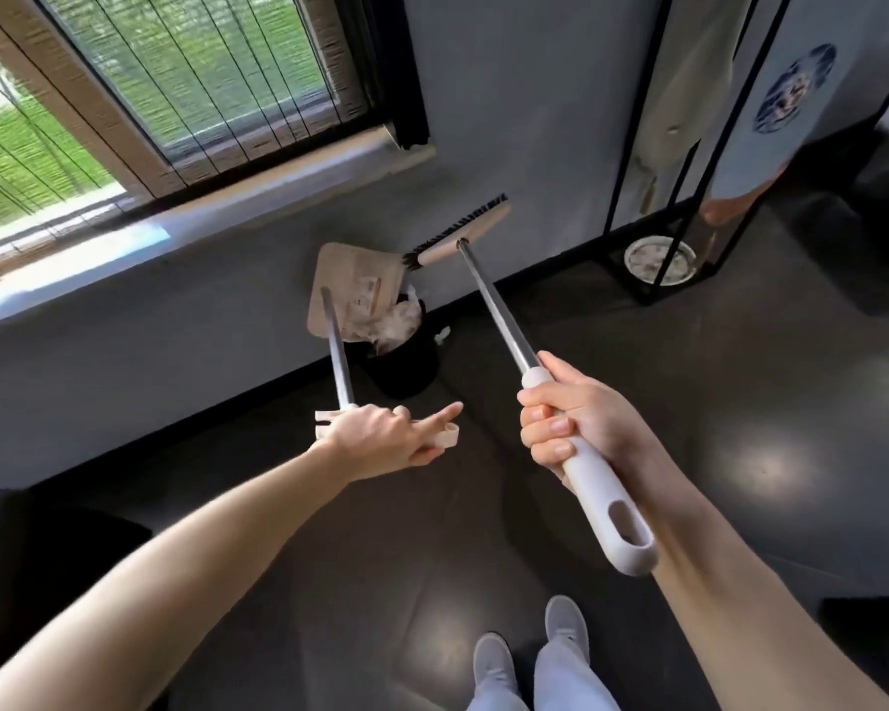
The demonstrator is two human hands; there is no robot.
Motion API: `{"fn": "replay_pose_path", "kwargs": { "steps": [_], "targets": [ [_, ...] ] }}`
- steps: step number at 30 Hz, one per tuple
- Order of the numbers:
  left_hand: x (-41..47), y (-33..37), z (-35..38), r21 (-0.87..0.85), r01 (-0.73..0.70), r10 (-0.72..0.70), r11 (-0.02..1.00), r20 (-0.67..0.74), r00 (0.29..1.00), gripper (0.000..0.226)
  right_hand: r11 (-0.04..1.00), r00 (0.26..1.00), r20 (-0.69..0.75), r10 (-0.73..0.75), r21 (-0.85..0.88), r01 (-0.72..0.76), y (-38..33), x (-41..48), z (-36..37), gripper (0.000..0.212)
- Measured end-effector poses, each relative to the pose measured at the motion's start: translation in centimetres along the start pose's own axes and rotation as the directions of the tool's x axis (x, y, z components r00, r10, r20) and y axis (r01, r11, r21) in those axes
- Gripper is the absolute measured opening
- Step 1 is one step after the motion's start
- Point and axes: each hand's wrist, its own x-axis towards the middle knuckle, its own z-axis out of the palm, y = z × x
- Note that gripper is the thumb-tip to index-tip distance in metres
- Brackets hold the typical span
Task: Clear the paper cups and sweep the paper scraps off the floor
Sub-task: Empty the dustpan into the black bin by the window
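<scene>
My left hand [386,436] holds the beige grip of a long-handled dustpan [352,287], index finger pointing out. The beige pan is tipped over a black bin [406,364] by the wall, and white paper scraps [399,323] lie heaped at the bin's mouth. One small white scrap [442,335] sits on the floor just right of the bin. My right hand [568,420] grips the white handle of a broom [460,233]. Its beige head with black bristles is lifted in the air against the wall, above the pan. No paper cups are in view.
A grey wall with a window and sill [186,218] runs along the left. A black metal stand [689,207] with a round dish [658,259] at its base stands at the right. Dark glossy floor [329,556] spreads around my feet [529,654].
</scene>
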Motion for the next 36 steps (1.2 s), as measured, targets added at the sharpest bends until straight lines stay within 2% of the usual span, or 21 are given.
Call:
{"fn": "replay_pose_path", "kwargs": {
  "steps": [5,9,13,15,18,20,22,24,27,31,36],
  "targets": [
    [-1.7,-0.5,-0.4,-0.007,-0.047,0.046,0.999,-0.097,0.994,0.059,1.000,1.000,-0.001,0.010,0.029,-0.010,0.0,-0.1,0.6,0.065],
    [-2.6,1.4,0.6,-0.012,-0.045,0.044,0.999,-0.069,0.997,0.060,0.999,1.000,0.010,0.014,0.044,-0.015,0.0,-0.1,0.4,0.063],
    [-2.3,3.3,2.6,-0.091,-0.099,0.105,0.991,0.055,0.993,0.059,0.999,0.999,0.005,0.035,0.010,-0.035,0.6,-0.1,-0.5,0.063],
    [-1.4,3.3,2.0,-0.106,-0.100,0.103,0.989,0.024,0.994,0.060,0.999,0.999,-0.009,0.041,-0.002,-0.041,0.8,0.1,-0.8,0.064],
    [-1.5,2.5,0.8,-0.021,-0.091,0.090,0.996,-0.052,0.995,0.060,0.998,0.998,-0.025,0.061,0.036,-0.060,1.0,-0.1,-0.8,0.064],
    [-2.2,2.2,0.0,0.021,-0.086,0.087,0.996,-0.038,0.995,0.060,0.995,0.996,-0.035,0.078,0.062,-0.076,1.3,-0.4,-0.8,0.063],
    [-3.2,2.1,0.0,0.057,-0.137,0.142,0.989,-0.090,0.986,0.061,0.993,0.994,-0.042,0.097,0.077,-0.094,1.5,-0.7,-0.8,0.062],
    [-3.9,2.0,-1.1,0.089,-0.113,0.119,0.990,-0.066,0.991,0.060,0.990,0.993,-0.040,0.110,0.089,-0.106,1.6,-1.0,-0.8,0.060],
    [-4.6,2.2,-2.8,0.001,-0.036,0.036,0.999,0.007,0.999,0.057,0.987,0.992,-0.029,0.121,0.109,-0.117,1.8,-1.7,-1.0,0.057],
    [-5.4,3.9,-2.2,-0.049,-0.040,0.037,0.998,-0.046,0.998,0.057,0.990,0.992,-0.021,0.123,0.078,-0.121,1.7,-2.4,-1.7,0.049],
    [-6.0,7.1,-4.0,-0.066,0.141,-0.150,0.988,-0.168,0.974,0.057,0.989,0.990,-0.013,0.141,-0.033,-0.142,0.2,-3.4,-3.8,0.056]
  ]
}}
